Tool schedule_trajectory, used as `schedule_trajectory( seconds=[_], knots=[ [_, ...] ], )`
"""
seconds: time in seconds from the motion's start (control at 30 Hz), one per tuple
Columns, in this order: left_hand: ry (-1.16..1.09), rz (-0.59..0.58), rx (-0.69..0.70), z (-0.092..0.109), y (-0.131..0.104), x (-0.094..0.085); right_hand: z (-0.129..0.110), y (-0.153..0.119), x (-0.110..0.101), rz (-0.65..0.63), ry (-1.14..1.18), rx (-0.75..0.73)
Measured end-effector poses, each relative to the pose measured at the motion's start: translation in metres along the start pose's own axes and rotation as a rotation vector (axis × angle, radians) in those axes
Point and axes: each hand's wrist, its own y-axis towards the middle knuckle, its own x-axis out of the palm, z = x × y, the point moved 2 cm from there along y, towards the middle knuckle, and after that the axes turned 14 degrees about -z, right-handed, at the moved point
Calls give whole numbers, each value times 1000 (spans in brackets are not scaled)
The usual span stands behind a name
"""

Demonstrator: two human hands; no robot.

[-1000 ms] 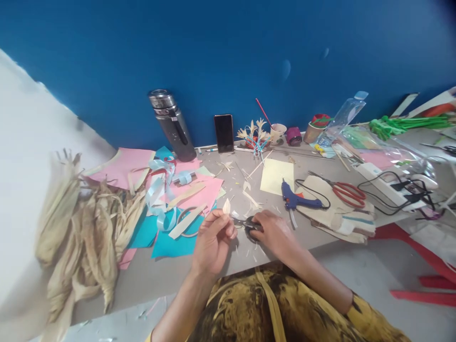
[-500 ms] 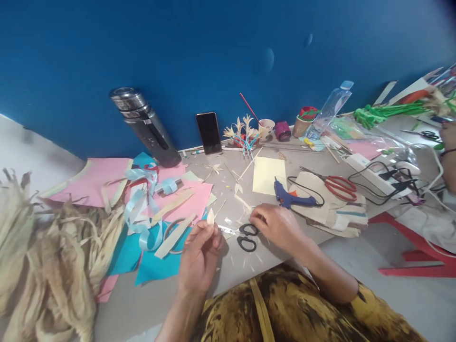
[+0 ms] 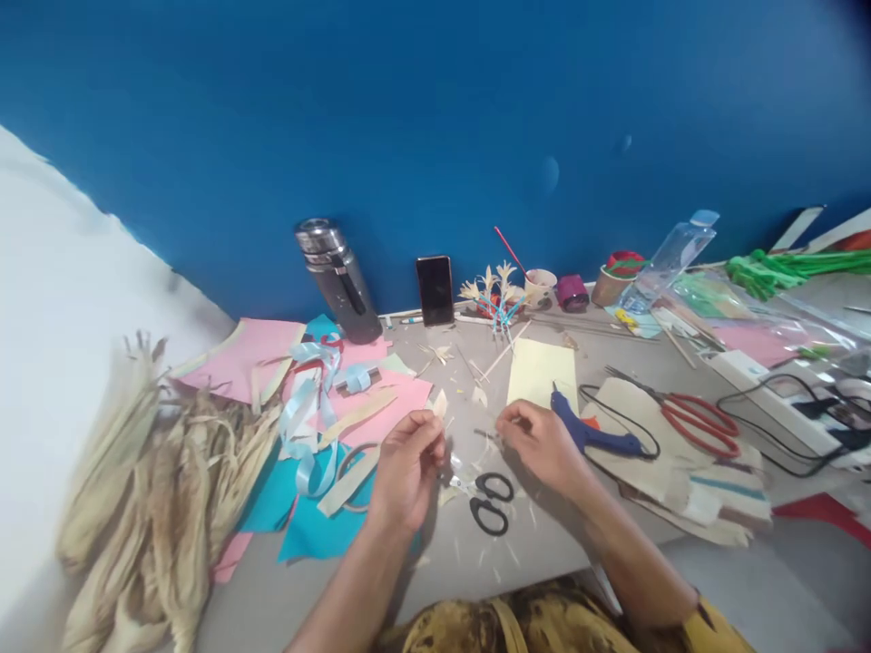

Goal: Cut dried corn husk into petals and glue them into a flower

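Note:
A small pale husk petal [image 3: 440,404] stands up from the pinched fingertips of my left hand [image 3: 413,462]. To its right, my right hand [image 3: 541,443] has its thumb and forefinger pressed together over the table, with a thin stick-like piece [image 3: 485,434] at the tips. Black-handled scissors [image 3: 491,504] lie on the table just below and between both hands. Another pale petal [image 3: 480,396] rests beyond them. The blue glue gun [image 3: 599,435] lies right beside my right hand.
Dried corn husks [image 3: 170,508] fill the left side, near coloured paper [image 3: 238,363] and blue ribbon. A flask [image 3: 344,290], phone [image 3: 435,290], husk flowers [image 3: 500,295] and cups line the wall. Red-handled scissors [image 3: 700,422], a power strip [image 3: 768,399] and bottle [image 3: 670,263] are right.
The view has shifted left, so things appear farther right and lower. My right hand has moved away from the scissors handles, and a thin piece now shows at its fingertips.

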Motion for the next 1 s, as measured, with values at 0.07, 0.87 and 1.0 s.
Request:
schedule_trajectory(
  seconds=[0.07, 0.87, 1.0],
  knots=[
    [15, 6, 23, -2, 5, 3, 3, -1, -1, -43, 288, -9],
    [194, 77, 183, -17, 14, 30, -38, -18, 9, 161, 393, -190],
    [247, 63, 173, -18, 6, 24, -38, -15, 12, 111, 471, -196]
  ],
)
